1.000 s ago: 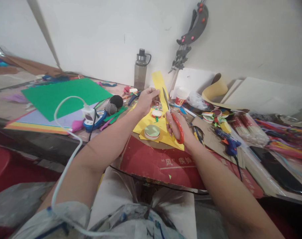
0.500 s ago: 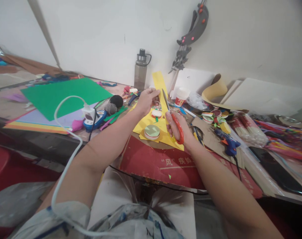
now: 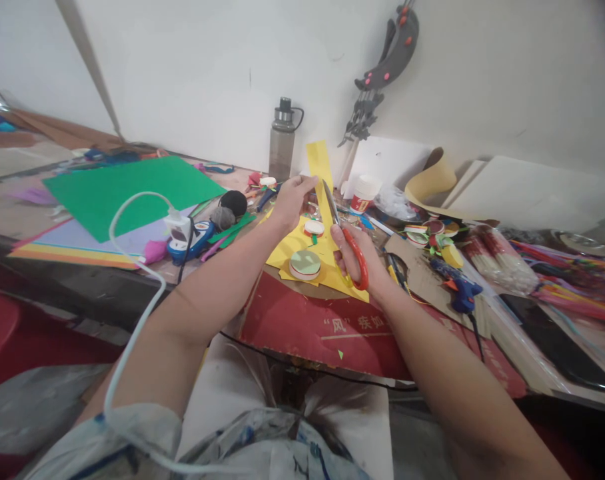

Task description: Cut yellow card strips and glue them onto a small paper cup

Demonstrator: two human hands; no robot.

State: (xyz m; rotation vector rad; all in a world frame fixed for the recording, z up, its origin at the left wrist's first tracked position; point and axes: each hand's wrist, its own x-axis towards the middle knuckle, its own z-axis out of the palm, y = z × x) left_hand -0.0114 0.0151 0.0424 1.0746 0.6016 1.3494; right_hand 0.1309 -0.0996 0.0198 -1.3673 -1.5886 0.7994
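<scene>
My left hand (image 3: 293, 199) pinches a strip of yellow paper (image 3: 320, 162) that stands up above the table. Orange-handled scissors (image 3: 358, 260) are in my right hand (image 3: 355, 250), their blades lying along the strip's right side. Whether the blades are parted is hard to make out. Below the hands are more yellow sheets (image 3: 282, 247). On them rest a round piece with a pale green top (image 3: 304, 264) and a smaller white-topped round piece (image 3: 313, 229) with a green tab.
A red board (image 3: 302, 327) covers the table's front edge. Left lie a green sheet (image 3: 132, 190) and a blue device with a white plug (image 3: 190, 240). Behind stand a bottle (image 3: 281, 147) and a paper cup (image 3: 363, 195). Right are a glue gun (image 3: 460, 287) and a black phone (image 3: 557, 343).
The yellow strip has tilted slightly and now looks narrower beside the blades. My left hand has shifted a little to the left; the right hand stays nearly in place.
</scene>
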